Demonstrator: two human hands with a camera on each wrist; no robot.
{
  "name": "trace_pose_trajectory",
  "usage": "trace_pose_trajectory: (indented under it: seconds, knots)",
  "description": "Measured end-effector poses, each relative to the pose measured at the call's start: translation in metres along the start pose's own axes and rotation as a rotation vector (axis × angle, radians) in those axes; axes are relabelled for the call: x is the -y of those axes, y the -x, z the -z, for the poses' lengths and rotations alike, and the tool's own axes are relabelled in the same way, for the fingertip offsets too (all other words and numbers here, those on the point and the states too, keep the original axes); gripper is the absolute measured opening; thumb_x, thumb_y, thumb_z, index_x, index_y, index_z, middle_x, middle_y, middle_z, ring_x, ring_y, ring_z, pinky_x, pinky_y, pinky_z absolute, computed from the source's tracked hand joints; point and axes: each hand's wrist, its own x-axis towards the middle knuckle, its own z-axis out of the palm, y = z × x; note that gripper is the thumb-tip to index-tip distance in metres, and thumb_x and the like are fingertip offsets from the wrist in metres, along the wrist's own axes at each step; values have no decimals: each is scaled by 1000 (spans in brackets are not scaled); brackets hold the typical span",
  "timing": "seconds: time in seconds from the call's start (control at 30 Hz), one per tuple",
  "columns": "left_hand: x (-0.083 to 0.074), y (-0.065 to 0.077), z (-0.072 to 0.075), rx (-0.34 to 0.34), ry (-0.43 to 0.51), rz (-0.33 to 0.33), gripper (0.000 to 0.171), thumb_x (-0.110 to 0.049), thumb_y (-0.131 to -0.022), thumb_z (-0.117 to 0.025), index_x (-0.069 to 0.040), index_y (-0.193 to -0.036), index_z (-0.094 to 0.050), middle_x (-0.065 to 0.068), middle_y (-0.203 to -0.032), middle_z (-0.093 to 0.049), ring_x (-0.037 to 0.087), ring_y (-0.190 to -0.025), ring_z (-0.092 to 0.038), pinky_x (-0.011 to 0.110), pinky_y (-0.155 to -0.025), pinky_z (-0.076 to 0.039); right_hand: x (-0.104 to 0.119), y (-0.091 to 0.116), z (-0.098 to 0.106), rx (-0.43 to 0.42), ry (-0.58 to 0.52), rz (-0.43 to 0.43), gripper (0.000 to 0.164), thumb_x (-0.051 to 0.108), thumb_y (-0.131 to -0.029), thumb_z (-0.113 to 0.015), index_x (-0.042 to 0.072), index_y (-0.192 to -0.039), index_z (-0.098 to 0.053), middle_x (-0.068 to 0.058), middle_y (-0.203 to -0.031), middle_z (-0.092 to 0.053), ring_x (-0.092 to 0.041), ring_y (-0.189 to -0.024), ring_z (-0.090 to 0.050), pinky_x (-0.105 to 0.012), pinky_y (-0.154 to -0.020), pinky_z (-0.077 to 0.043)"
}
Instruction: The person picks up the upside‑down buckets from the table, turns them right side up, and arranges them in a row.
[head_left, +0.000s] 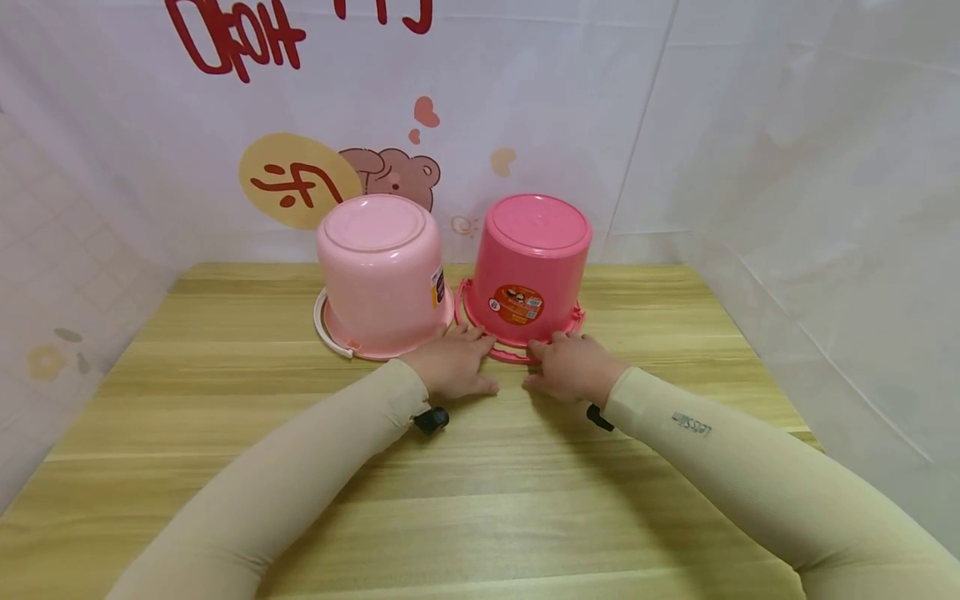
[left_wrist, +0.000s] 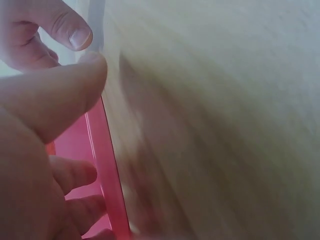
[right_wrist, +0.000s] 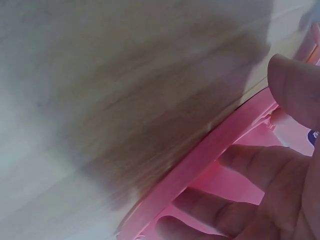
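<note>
Two buckets stand upside down on the table: a pale pink bucket (head_left: pixel 378 275) on the left and a deep pink bucket (head_left: pixel 551 250) with an orange round label on the right. My left hand (head_left: pixel 453 362) is at the deep pink bucket's front left, fingers spread and relaxed near its rim (left_wrist: pixel 107 165). On the front right my right hand (head_left: pixel 573 367) reaches to the same bucket, with its fingertips (right_wrist: pixel 235 157) right at the rim. The deep pink handle (head_left: pixel 510 357) lies on the table between the hands. Both thumbs point toward each other.
The pale bucket's white handle (head_left: pixel 321 329) lies around its left side. A white printed curtain (head_left: pixel 525 92) hangs behind the wooden table (head_left: pixel 465 500), with plain sheets (head_left: pixel 847 208) at the sides. Each wrist wears a black band (head_left: pixel 431 420).
</note>
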Motion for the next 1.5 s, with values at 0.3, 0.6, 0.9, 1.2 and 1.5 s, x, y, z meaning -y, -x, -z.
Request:
trace_pose_trajectory:
  seconds: [0.3,0.6,0.9,1.2,1.5]
  knots:
    - [-6,-5,0,-11,-32,15,91,-67,-98,-58,-18,-168,-29,14,-175,-23,44,-163,-12,59,-133,-5,-3,-6,-2,-49,3,34,66,52,-99,-69,6,-146,-61,-18,-122,-69,-35,-115,-63,-60,-103,-54]
    - [-5,-7,0,-22,-74,29,87,-66,-99,-58,-18,-167,-31,10,-176,-23,44,-163,-15,59,-133,-4,-4,-8,-2,-71,2,65,57,51,-97,-71,7,-134,-68,-12,-114,-71,-31,-109,-62,-57,-101,-56]
    - [-6,-8,6,-30,-96,29,84,-65,-99,-60,-16,-165,-38,13,-173,-31,42,-161,-25,61,-133,-6,-2,-8,1,-98,13,79,49,52,-96,-73,8,-119,-70,-8,-102,-68,-28,-102,-62,-51,-98,-57]
    - [-6,-10,5,-81,-117,18,78,-63,-99,-62,-17,-159,-46,10,-165,-43,33,-156,-37,64,-131,-8,-1,-7,4,-102,29,90,48,51,-96,-73,7,-116,-70,-8,-99,-68,-28,-100,-61,-49,-97,-56]
    - [-6,-13,6,-112,-108,20,74,-61,-98,-65,-18,-156,-50,10,-157,-51,34,-149,-46,63,-131,-15,0,-7,2,-110,53,92,56,52,-96,-72,4,-125,-70,-12,-107,-71,-30,-105,-61,-49,-102,-54]
